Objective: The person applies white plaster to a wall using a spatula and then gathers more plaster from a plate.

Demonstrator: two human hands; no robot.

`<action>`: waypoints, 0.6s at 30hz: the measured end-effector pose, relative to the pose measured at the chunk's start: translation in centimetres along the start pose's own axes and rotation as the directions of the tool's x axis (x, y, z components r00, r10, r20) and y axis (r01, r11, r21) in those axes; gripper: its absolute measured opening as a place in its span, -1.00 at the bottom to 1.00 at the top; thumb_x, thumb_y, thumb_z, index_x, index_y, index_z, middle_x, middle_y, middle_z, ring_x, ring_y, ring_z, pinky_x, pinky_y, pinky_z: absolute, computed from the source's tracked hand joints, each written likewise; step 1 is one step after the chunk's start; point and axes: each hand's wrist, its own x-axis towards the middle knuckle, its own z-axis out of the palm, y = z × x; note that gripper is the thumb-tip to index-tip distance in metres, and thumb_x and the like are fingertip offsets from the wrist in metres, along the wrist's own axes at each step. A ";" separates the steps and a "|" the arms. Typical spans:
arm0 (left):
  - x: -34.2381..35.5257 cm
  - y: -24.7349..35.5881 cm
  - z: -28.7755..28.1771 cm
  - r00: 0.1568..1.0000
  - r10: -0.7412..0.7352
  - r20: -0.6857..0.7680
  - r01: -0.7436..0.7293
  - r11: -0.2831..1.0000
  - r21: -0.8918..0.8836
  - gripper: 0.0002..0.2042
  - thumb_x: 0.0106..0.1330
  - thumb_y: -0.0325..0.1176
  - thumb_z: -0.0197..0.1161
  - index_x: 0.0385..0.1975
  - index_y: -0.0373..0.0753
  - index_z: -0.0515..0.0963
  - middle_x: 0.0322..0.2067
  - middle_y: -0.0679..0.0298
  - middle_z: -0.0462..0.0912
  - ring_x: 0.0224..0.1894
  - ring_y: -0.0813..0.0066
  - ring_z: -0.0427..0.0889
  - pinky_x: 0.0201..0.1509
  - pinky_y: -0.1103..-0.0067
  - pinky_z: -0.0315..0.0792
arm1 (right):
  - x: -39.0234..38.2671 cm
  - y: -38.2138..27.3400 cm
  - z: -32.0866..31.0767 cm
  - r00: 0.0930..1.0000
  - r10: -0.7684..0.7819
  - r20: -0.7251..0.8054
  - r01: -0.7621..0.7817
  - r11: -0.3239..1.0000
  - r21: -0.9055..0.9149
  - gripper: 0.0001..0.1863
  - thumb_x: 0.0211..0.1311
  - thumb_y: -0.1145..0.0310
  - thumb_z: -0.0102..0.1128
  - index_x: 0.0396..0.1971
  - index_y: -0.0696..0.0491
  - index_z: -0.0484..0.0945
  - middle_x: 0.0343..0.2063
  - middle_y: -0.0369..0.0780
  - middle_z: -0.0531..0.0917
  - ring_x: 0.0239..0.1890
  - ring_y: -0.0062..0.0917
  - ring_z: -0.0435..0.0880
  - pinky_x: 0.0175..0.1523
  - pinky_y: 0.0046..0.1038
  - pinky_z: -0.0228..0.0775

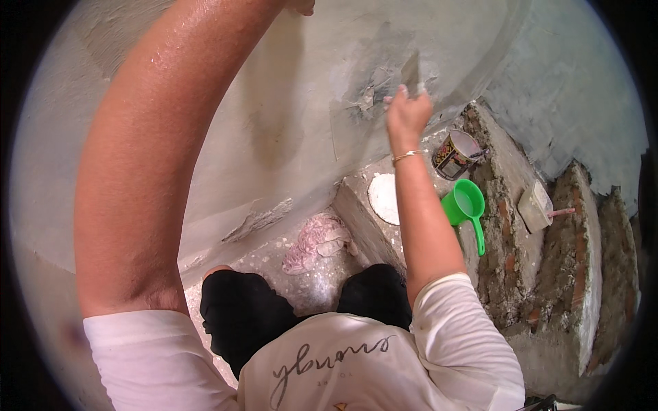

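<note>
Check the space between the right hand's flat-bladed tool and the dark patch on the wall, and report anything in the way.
Nothing visible stands between the flat-bladed tool in the right hand and the dark patch on the wall. The bucket and green dipper sit lower, off to the right.

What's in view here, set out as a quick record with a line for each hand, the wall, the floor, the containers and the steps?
Left hand: at the top edge, mostly out of view; grip unclear
Right hand: holds a scraper by the wall; contact unclear
Wall: pale, with a dark grey patch near the scraper
Floor: crumpled pink cloth
Containers: patterned tin, green dipper, small tub with a pink handle sticking out
Steps: rough, broken edges
</note>
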 end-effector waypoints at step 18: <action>1.2 0.6 1.8 0.996 -0.041 -0.074 0.039 0.999 -0.030 0.24 -0.22 0.14 0.50 0.35 -0.51 -0.09 0.42 -0.11 -0.19 0.49 0.07 -0.27 0.43 -0.05 -0.35 | 0.9 6.3 -4.3 0.974 0.123 0.192 -0.047 0.933 -0.356 -0.69 0.06 0.48 0.11 -0.17 0.28 0.51 -0.35 0.12 0.58 -0.24 0.01 0.57 -0.12 -0.15 0.39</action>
